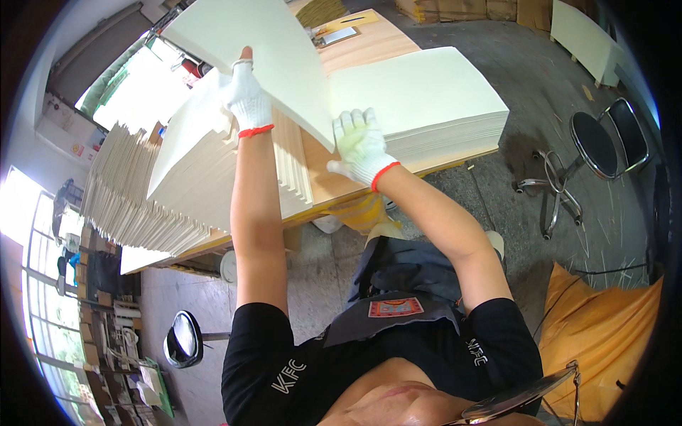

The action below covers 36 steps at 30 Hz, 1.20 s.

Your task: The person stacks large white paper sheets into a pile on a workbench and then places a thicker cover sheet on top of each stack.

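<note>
My left hand, in a white knit glove with a red cuff and a bare thumb tip, grips a large white board. The thumb lies on the board's face and the other fingers are mostly hidden. The board stands tilted over the table, its lower corner close to my right hand. That hand is gloved too, with its fingers stretched out, at the corner of a neat stack of white sheets. Whether it touches the board or only the stack, I cannot tell. To the left, another stack of boards lies with stepped edges.
A wooden table carries the stacks, with a fanned pile of boards at its far left. A black swivel chair stands at right, a round stool at lower left. Orange sheeting lies at lower right.
</note>
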Tool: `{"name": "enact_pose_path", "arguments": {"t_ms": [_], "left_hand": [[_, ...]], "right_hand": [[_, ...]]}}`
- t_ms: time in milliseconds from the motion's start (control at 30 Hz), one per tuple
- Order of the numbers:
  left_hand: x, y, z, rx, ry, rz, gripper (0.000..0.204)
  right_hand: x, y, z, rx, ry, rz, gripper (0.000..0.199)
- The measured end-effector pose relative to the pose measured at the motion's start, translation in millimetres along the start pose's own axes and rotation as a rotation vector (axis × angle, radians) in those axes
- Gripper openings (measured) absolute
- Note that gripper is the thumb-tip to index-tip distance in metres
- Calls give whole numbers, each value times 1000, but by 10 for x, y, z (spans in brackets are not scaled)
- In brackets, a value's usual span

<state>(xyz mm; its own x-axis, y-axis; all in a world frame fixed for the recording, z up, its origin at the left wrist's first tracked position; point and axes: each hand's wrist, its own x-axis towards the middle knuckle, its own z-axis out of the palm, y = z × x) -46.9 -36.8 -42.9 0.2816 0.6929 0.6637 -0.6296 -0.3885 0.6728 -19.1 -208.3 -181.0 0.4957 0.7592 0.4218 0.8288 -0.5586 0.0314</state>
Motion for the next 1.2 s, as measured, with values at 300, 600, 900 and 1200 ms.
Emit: {"name": "enact_pose_path", "arguments": {"t_ms": [300,600,900,1200], "left_hand": [[-48,-31,17,-18,-2,47,26],[-86,57,79,-11,0,82,23],[-12,-55,11,-14,-25,43,27],[-91,43,42,34,-11,69,37]], "right_hand": [[-607,211,1,404,266,-39,40],[-636,257,91,525,270,62,49],[-373,621,-292,701,225,427,86],[768,468,-493,1380,408,-69,105]]}}
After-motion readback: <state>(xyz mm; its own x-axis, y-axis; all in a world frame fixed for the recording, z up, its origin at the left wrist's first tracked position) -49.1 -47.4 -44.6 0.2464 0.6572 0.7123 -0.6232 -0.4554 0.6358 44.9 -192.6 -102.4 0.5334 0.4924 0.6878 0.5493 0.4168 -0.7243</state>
